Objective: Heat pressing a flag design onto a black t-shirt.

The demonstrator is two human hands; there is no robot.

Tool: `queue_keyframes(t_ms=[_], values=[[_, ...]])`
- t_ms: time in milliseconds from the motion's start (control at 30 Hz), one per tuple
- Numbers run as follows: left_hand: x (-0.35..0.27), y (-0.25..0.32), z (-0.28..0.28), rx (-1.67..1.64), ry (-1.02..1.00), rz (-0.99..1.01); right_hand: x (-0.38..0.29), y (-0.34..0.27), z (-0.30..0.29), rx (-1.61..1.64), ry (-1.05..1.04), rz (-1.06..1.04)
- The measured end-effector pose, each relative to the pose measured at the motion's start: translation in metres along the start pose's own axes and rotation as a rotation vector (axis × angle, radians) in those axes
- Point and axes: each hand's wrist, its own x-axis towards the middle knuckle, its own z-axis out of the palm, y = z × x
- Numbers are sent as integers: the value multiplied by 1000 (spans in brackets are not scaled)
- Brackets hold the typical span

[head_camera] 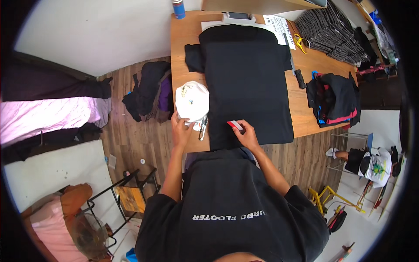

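Note:
On the wooden table a black T-shirt point(245, 82) lies spread out, its collar end at the far side. My right hand point(245, 134) holds a small red and white object point(235, 125) over the shirt's near part; what it is I cannot tell. Left of the shirt sits a white rounded item point(192, 101), perhaps a cap or cloth, with small marks on it. My left hand point(182, 129) touches its near edge, thumb and fingers apart; whether it grips anything is unclear. Beside that hand lies a slim black and silver tool point(203, 128).
Yellow-handled scissors point(299, 42) and a printed sheet point(280, 29) lie at the back right, near a stack of dark folded garments point(330, 34). A pile of clothes point(334, 98) rests on the right edge. A blue can point(178, 9) stands at the back left. Other people are at both sides.

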Motion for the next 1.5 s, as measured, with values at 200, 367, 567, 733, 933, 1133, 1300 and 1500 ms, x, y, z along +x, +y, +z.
queue_keyframes(t_ms=[200, 367, 567, 733, 933, 1133, 1300, 1500], values=[[-12, 29, 7, 321, 85, 28, 14, -22, 1, 727, 81, 277], [8, 92, 44, -442, -259, -66, 32, -37, -13, 902, 94, 315], [22, 152, 100, -703, -327, -170, 51, -51, -42, 933, 112, 263], [55, 184, 145, -698, -291, -261, 78, -34, -100, 973, 94, 261], [97, 222, 209, -609, -275, -235, 126, 6, -190, 677, 94, 186], [147, 271, 279, -554, -234, -186, 220, 21, -288, 545, 192, 96], [157, 290, 315, -91, -179, 60, 345, 77, -360, 211, 353, -33], [132, 297, 330, 236, -118, 6, 382, 93, -384, -467, 430, -286]])
